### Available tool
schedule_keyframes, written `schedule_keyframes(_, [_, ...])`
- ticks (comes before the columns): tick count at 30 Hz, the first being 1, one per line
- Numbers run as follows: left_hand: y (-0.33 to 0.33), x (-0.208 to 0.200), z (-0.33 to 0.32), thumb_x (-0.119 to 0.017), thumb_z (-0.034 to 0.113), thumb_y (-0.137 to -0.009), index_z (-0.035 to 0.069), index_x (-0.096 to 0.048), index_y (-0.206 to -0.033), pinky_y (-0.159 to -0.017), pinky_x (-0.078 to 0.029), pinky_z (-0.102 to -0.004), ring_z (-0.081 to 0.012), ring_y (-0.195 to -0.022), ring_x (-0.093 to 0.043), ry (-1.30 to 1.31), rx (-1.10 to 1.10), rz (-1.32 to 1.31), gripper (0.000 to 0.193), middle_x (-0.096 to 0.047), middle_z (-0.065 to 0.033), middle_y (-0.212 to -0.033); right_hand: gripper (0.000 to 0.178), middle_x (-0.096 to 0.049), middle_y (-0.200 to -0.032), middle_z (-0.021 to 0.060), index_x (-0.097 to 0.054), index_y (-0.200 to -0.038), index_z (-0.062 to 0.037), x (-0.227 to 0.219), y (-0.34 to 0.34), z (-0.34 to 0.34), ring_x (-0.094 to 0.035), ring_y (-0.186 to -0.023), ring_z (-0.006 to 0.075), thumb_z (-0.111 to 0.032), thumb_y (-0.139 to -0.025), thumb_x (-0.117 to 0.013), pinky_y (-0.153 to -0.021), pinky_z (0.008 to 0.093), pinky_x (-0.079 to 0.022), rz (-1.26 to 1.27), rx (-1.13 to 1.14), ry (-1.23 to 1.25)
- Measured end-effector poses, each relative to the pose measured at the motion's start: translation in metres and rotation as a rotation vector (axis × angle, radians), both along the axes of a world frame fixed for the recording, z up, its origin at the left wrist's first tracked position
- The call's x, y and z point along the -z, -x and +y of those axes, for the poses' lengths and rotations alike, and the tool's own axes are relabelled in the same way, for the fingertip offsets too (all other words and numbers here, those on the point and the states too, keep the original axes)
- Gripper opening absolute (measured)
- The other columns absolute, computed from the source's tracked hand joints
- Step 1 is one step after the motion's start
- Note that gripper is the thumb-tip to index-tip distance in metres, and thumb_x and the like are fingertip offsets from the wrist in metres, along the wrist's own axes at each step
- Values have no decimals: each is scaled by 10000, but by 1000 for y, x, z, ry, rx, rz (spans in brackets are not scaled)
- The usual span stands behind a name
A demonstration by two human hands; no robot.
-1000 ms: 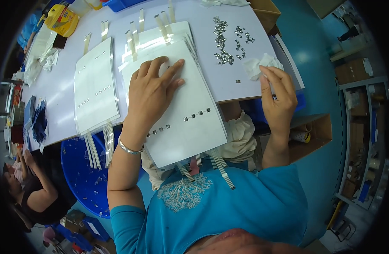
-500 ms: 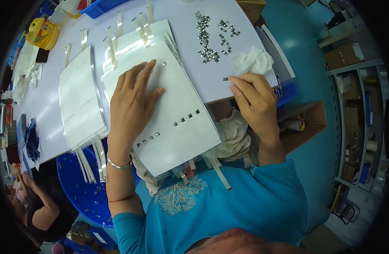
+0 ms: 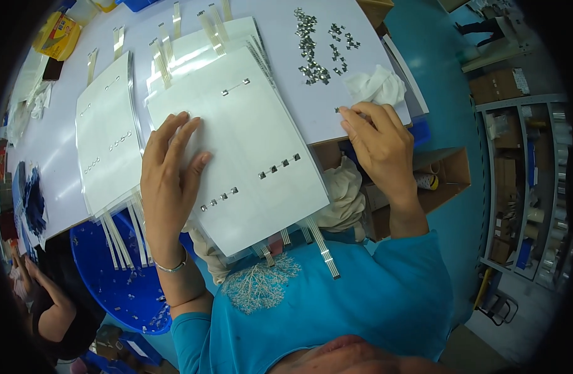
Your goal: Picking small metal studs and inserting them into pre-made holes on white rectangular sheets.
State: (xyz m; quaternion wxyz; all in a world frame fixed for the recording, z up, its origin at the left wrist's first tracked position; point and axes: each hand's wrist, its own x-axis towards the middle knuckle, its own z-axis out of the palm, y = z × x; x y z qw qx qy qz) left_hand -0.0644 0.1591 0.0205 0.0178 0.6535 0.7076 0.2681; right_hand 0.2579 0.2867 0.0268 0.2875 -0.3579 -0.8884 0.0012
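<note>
Cool, fairly even light seems to fall from above. Just beyond the left fingers (image 3: pixel 165 136), the white sheet (image 3: pixel 249 137) is bright and pale. Beyond the right fingers (image 3: pixel 369 118), the metal bits (image 3: pixel 310 53) throw sharp glints; the speck at those fingertips is too small to read clearly. Below the right hand, the cardboard box (image 3: pixel 459 167) is shaded inside. Far right of the fingers, the shelves (image 3: pixel 548 181) lean and bend; far lower left, another person (image 3: pixel 57 315) is dim and soft. Black rounds the corners.
</note>
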Motion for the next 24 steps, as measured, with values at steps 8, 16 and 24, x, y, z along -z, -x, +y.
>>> schedule_keyframes(8, [4, 12, 1, -825, 206, -943, 118, -729, -1391, -1274, -428, -543, -334, -1447, -605, -83, 1, -9, 467, -690, -105, -1474, 172, -761, -1135, 96, -833, -1138, -27, 2, -2, -6, -693, -888, 242, -98, -987, -792, -729, 368, -570, -35, 107, -41])
schedule_keyframes(16, [0, 8, -4, -854, 244, -925, 80, -737, -1308, -1096, -543, -474, -368, -1306, -653, -133, -57, -45, 432, -676, -144, -1393, 220, -730, -1226, 117, -814, -1202, -24, -14, 50, -4, -666, -972, 270, -46, -991, -760, -820, 372, -560, 115, -39, 39])
schedule_keyframes(24, [-1, 13, -1, -874, 248, -891, 6, -687, -1205, -995, -558, -465, -377, -1173, -670, -238, -18, -110, 439, -663, -170, -1272, 345, -662, -1435, 161, -772, -1288, -40, -14, 144, 7, -650, -1281, 370, 2, -948, -739, -1044, 469, -544, 40, -425, 43])
